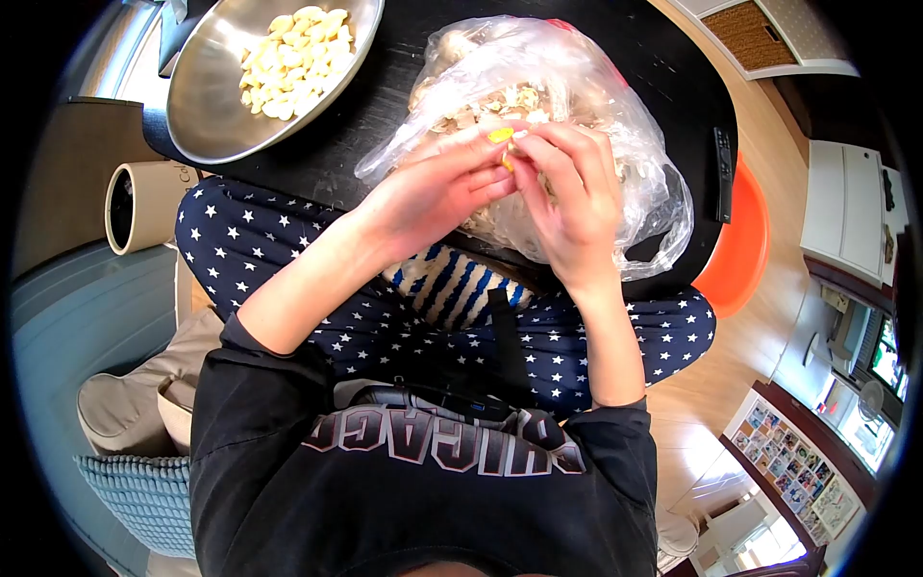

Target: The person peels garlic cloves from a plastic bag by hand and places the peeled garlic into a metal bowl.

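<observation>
On the head cam, reading off the feed. Both hands up front, fingertips meeting over the bag. Left hand (433, 197) comes in from the left, palm partly turned up, thumb and fingers bunched toward the tips. Right hand (582, 207) comes in from the right, thumb and index pinched together against the left's tips. Yellow nails show at the meeting point.

Grip: fingers drawn in close on both sides. There may be a small pale bit between the tips, but fingers cover it and it's too small at this res; I can't tell whether either hand actually grasps anything.

Clear plastic bag (630, 197) sits on the black table (404, 48), right under and beyond the hands. Crumpled, with a loose loop toward the near right. Brown and pale papery stuff (519, 101) shows in it.

Steel bowl (212, 120) is at far left, well apart from the hands. Peeled pale cloves (298, 60), garlic by the look, are heaped in it toward the upper right of its floor.

Around that: black remote (722, 173) on the table to the right, near the edge. Orange chair (740, 245) just past that edge. Star-print trousers (260, 226) below, legs spread wide; blue-striped cloth (461, 288) between them. Cream cylinder (154, 207) lies at left, its dark opening facing left. Blue ribbed cushion (144, 500) lower left.
</observation>
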The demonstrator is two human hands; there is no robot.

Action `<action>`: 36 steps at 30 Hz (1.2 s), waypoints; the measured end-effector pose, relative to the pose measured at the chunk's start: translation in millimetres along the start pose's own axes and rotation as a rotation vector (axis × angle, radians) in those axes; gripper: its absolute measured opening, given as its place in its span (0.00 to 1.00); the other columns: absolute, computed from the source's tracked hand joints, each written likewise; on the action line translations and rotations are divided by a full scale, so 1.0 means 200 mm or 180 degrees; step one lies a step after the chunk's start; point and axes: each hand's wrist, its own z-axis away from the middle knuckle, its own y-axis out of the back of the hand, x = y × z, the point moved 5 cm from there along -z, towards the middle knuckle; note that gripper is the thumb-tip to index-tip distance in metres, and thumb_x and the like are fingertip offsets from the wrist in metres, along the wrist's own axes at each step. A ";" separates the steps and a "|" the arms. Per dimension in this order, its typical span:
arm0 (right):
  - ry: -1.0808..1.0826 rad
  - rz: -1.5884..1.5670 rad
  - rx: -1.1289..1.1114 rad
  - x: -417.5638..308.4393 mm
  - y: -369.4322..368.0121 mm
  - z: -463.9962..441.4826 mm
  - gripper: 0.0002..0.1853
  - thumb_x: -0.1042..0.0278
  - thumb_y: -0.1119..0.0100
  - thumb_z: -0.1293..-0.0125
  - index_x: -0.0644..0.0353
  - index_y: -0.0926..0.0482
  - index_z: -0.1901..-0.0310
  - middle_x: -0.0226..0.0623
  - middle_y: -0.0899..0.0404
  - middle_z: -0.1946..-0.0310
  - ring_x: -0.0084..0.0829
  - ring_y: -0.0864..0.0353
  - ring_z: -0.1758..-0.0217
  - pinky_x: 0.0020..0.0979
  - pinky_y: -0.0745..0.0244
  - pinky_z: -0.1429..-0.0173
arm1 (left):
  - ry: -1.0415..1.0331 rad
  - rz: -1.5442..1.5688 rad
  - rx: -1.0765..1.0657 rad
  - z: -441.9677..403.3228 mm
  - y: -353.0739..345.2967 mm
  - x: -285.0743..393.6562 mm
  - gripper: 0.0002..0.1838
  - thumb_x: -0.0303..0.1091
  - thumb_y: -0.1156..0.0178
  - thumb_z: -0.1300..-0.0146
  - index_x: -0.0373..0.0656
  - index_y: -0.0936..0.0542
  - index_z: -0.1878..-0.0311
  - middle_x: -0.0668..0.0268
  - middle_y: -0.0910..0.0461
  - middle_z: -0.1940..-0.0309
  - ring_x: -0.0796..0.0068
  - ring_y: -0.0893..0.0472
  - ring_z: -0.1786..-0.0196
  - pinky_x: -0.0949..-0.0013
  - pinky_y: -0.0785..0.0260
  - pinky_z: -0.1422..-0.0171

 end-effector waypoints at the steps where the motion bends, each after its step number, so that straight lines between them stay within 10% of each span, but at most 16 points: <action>1: -0.0153 -0.0094 0.0041 0.01 0.00 0.01 0.11 0.81 0.35 0.51 0.62 0.21 0.64 0.36 0.23 0.62 0.35 0.24 0.60 0.28 0.27 0.63 | 0.0100 0.0038 -0.0163 0.00 0.01 -0.01 0.20 0.35 0.53 0.30 0.37 0.33 0.39 0.61 0.28 0.45 0.75 0.27 0.44 0.72 0.35 0.38; 17: -0.1854 -0.2835 0.0336 0.06 0.01 0.04 0.12 0.85 0.38 0.45 0.66 0.23 0.59 0.35 0.26 0.60 0.21 0.25 0.58 0.20 0.27 0.54 | -0.0684 -0.0875 -0.0384 0.00 0.02 0.04 0.10 0.30 0.42 0.36 0.39 0.22 0.53 0.66 0.21 0.58 0.80 0.23 0.53 0.77 0.32 0.44; 36: -0.1831 -0.2950 -0.0183 0.07 0.04 0.03 0.08 0.87 0.41 0.44 0.70 0.26 0.62 0.34 0.28 0.62 0.22 0.25 0.57 0.22 0.26 0.49 | -0.1103 -0.1543 -0.0312 0.01 -0.01 0.07 0.08 0.28 0.41 0.38 0.35 0.21 0.57 0.66 0.20 0.61 0.82 0.22 0.59 0.78 0.28 0.51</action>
